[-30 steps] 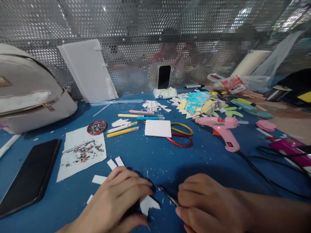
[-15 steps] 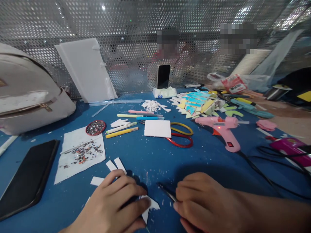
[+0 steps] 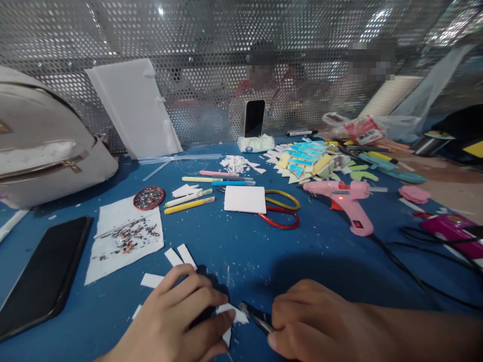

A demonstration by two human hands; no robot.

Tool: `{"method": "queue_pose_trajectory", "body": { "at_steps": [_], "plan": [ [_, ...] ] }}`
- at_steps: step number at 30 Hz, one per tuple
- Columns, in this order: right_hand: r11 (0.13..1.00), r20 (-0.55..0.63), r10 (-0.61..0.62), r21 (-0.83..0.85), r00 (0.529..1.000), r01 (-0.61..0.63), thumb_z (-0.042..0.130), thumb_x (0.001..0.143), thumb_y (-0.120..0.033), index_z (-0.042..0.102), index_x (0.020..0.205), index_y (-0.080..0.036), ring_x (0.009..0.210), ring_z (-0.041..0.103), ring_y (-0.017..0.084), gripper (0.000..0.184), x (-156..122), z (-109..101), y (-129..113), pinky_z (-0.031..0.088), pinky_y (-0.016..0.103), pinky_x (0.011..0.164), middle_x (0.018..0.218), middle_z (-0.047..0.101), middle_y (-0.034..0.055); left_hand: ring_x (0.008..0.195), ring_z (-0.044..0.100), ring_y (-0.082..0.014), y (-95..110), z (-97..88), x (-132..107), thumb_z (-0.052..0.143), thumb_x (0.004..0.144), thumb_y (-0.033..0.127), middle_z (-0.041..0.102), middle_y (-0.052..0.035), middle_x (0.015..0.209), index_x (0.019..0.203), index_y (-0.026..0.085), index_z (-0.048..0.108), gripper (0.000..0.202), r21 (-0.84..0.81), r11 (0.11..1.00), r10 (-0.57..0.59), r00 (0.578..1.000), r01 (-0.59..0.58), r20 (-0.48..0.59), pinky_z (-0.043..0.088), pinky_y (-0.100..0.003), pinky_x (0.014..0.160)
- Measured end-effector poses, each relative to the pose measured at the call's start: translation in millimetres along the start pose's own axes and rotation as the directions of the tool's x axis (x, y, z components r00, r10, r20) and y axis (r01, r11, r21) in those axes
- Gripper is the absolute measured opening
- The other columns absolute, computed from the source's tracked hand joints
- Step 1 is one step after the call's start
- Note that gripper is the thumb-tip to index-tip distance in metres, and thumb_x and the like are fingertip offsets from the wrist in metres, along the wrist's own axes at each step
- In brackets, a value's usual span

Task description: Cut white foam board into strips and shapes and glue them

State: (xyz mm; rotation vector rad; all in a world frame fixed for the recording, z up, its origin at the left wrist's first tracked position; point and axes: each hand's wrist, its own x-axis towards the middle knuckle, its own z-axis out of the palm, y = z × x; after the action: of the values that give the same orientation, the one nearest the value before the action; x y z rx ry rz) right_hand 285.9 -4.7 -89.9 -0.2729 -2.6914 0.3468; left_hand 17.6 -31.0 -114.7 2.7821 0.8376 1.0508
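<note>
Our right hand is closed around a thin, dark tool that slants up and left. Just left of its tip, on the table, is the white piece, partly under our left hand, the nearer one. Its bent fingers touch it; we can't tell if they pinch. The tip has come down beside the piece since the last picture. White strips lie just past.

Toward the near edge of the tabletop, the left hand partly covers a white piece, and the right hand hides the rear of a slim tool.
</note>
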Motion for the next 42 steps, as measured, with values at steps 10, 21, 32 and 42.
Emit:
{"method": "queue_pose_trajectory", "body": {
  "at_steps": [10, 21, 32, 42],
  "plan": [
    [1.0, 0.077, 0.016, -0.027, 0.997, -0.014, 0.048, 0.088, -0.016, 0.054, 0.087, -0.019, 0.055, 0.046, 0.013, 0.006, -3.1, 4.6, -2.3, 0.024, 0.031, 0.051, 0.068, 0.057, -0.0051, 0.085, 0.061, -0.0175, 1.2, 1.8, -1.9, 0.051, 0.103, 0.031, 0.073, -0.0021, 0.093, 0.102, 0.019, 0.072, 0.024, 0.008, 1.0, -0.008, 1.0, 0.008, -0.001, 0.039, -0.038, 0.093],
    [0.976, 0.006, -0.143, -0.166, 0.99, 0.142, 0.057, 0.084, -0.007, 0.045, 0.063, -0.021, 0.052, 0.032, 0.014, 0.028, 9.5, -2.2, -1.6, 0.023, 0.031, 0.048, 0.06, 0.039, -0.0049, 0.084, 0.063, -0.0173, 2.7, -7.6, 8.0, 0.056, 0.101, 0.031, 0.073, -0.0015, 0.092, 0.102, 0.018, 0.071, 0.02, 0.018, 1.0, -0.007, 0.998, 0.006, 0.058, 0.043, -0.037, 0.09],
    [0.988, 0.031, -0.127, -0.085, 0.991, 0.129, 0.056, 0.08, -0.003, 0.049, 0.065, -0.02, 0.05, 0.036, 0.011, 0.024, 2.6, 2.1, -1.2, 0.03, 0.027, 0.046, 0.059, 0.046, -0.0045, 0.083, 0.063, -0.0171, 5.3, -14.0, 12.3, 0.055, 0.101, 0.028, 0.074, 0.0, 0.092, 0.101, 0.019, 0.071, 0.018, 0.041, 0.999, -0.018, 0.996, 0.014, 0.09, 0.041, -0.037, 0.09],
    [0.992, -0.05, 0.016, 0.128, 0.999, -0.01, 0.057, 0.078, -0.007, 0.039, 0.069, -0.024, 0.042, 0.041, 0.012, 0.027, -23.3, 25.9, 6.7, 0.032, 0.029, 0.043, 0.051, 0.044, -0.0071, 0.084, 0.063, -0.0168, 2.4, -1.1, 3.4, 0.052, 0.103, 0.03, 0.073, -0.0019, 0.09, 0.102, 0.019, 0.071, 0.022, 0.04, 0.999, 0.007, 1.0, -0.007, 0.006, 0.042, -0.037, 0.091]
  ]
}}
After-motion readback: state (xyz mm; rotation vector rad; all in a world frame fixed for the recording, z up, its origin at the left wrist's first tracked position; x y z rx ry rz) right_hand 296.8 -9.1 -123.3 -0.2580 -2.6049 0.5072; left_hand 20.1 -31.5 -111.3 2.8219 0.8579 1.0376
